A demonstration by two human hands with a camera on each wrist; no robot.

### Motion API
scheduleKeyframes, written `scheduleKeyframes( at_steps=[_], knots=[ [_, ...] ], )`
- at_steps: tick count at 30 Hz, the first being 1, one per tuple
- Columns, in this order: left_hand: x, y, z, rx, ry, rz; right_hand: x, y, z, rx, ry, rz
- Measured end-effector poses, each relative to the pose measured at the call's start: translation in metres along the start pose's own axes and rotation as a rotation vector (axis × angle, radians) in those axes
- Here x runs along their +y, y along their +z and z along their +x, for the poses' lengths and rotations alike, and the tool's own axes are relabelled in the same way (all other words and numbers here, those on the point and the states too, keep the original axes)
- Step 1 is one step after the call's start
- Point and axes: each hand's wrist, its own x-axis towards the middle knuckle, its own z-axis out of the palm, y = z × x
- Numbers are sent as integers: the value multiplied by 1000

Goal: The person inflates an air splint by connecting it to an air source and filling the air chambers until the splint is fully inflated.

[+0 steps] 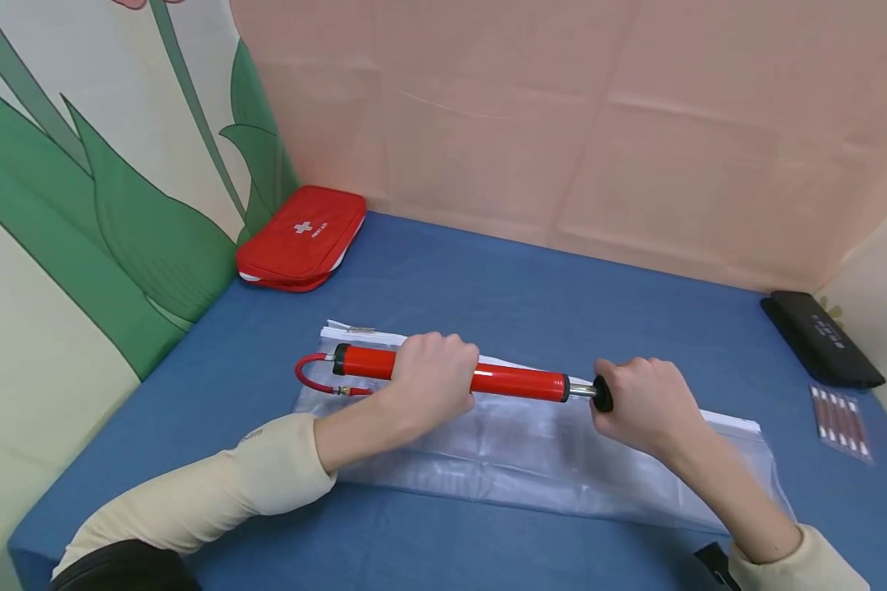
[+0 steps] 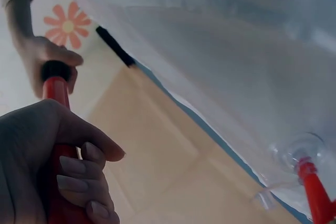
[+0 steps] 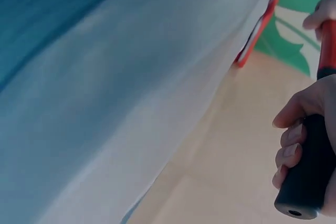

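Observation:
A red hand pump point(image 1: 521, 382) lies crosswise above a flat, clear plastic inflatable point(image 1: 547, 472) with a white edge. My left hand point(image 1: 432, 379) grips the pump's red barrel around its middle. At the other end my right hand point(image 1: 643, 404) holds the black handle point(image 3: 308, 169), fingers wrapped round it. A short length of shiny metal rod point(image 1: 581, 390) shows between barrel and handle. From the barrel's left end a red hose point(image 1: 299, 373) loops back under the left forearm. In the left wrist view, a red nozzle point(image 2: 316, 195) meets a clear round valve point(image 2: 303, 149) on the plastic.
A red first aid pouch point(image 1: 303, 238) lies at the back left of the blue-covered table point(image 1: 488, 263). At the right edge are a black case point(image 1: 820, 341) and a small clear packet of brown sticks with white tips point(image 1: 841, 423). Fabric-covered walls point(image 1: 562, 123) stand behind and at the sides.

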Motion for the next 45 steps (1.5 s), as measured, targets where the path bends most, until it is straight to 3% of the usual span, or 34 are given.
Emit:
scheduleKeyframes(
  at_steps=[6,11,15,19,23,30,39,45],
  knots=[
    [15,-3,5,-56,-36,-1,-25,0,16,9,-18,-20],
    [16,-9,6,-56,21,1,-28,-4,18,58,-45,-23],
    [-4,-14,3,-87,50,-42,-2,-7,9,105,-83,-17],
    [-27,-15,1,-74,36,-30,40,-12,-10,148,-57,-30],
    [-33,-13,2,-79,59,-21,56,-12,-21,131,-29,-35],
    [-17,-12,12,-117,23,-3,25,-5,0,101,10,-13],
    [0,-18,15,-133,23,-11,-14,-9,21,108,-30,-43],
    [2,-25,12,-109,95,-30,-9,-19,18,129,-79,-24]
  ],
)
